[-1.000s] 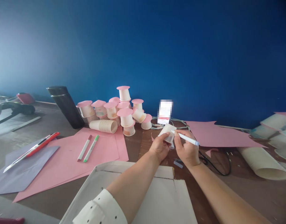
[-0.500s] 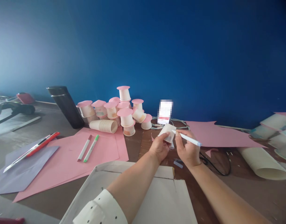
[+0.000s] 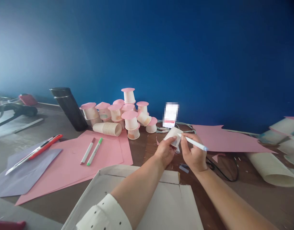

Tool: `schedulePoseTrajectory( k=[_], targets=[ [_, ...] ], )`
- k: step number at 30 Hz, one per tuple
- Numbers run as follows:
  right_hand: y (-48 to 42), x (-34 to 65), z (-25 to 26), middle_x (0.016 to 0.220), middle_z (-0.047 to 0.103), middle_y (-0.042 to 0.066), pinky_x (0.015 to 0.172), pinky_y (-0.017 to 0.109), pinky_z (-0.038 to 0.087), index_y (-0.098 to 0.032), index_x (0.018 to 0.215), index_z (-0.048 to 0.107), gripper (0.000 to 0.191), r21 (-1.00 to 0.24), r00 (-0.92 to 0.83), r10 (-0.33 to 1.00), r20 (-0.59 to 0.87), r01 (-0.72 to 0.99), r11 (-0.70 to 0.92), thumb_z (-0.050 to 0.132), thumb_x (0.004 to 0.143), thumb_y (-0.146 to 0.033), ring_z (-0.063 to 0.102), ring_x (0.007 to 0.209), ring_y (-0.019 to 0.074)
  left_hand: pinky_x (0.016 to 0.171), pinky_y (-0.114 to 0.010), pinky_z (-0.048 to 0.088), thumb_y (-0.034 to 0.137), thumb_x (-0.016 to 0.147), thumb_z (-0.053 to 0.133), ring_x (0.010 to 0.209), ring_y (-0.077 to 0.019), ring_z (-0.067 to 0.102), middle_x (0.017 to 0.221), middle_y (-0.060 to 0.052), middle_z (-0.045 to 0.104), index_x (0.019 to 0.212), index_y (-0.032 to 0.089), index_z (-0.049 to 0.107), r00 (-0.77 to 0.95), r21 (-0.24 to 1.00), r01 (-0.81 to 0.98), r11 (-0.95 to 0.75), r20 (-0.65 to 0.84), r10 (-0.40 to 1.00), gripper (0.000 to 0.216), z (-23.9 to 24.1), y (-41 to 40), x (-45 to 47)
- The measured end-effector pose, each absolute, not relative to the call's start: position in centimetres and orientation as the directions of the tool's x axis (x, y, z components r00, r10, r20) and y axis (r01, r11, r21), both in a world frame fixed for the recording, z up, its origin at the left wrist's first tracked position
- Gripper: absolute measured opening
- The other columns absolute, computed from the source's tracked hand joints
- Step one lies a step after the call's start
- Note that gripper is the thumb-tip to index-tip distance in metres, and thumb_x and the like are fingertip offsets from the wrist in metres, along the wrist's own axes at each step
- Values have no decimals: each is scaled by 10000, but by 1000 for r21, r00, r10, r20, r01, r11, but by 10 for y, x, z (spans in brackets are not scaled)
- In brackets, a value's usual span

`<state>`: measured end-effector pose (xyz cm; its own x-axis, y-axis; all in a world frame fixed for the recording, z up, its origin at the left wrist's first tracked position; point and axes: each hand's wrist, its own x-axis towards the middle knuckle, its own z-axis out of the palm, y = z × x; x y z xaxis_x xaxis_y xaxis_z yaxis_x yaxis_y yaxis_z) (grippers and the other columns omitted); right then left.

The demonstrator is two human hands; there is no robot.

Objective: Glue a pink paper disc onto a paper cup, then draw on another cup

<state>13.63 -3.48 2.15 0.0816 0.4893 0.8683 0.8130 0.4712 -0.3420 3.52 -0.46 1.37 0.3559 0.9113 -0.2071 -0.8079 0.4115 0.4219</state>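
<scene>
My left hand (image 3: 165,151) is closed around a small white paper cup (image 3: 173,134), tilted on its side. In my right hand (image 3: 194,153) is a white marker (image 3: 194,142) with a pale blue end, its tip at the cup's wall; whether it touches I cannot tell. A small grey-blue cap (image 3: 184,169) lies on the table under my right hand. Just beyond the cup stands a lit phone (image 3: 170,114), its screen blurred out. Any mark on the cup is too small to make out.
Paper cups with pink discs (image 3: 130,119) are stacked at the back, beside nested cups (image 3: 107,128) and a black flask (image 3: 68,108). Two markers (image 3: 94,151) lie on pink paper (image 3: 65,169); left is a red cutter (image 3: 44,146). Pink paper (image 3: 230,139) and a paper roll (image 3: 273,169) lie right.
The whole view has shifted very slightly. Both hands keep nearly the same pose, with the cup and the marker still held together.
</scene>
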Motion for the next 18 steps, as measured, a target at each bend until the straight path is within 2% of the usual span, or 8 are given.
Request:
schedulePoseTrajectory(
  k=[18],
  targets=[
    [-34,133,21,877,682,76,794,372,495,-183,944,619,119,-274,24,476,879,843,463,548,871,-245,626,837,207,748,-223,483,107,703,670,802,-143,642,850,-77,697,867,106,689,350,473,-794,382,-158,923,165,12,-5,36]
  ],
)
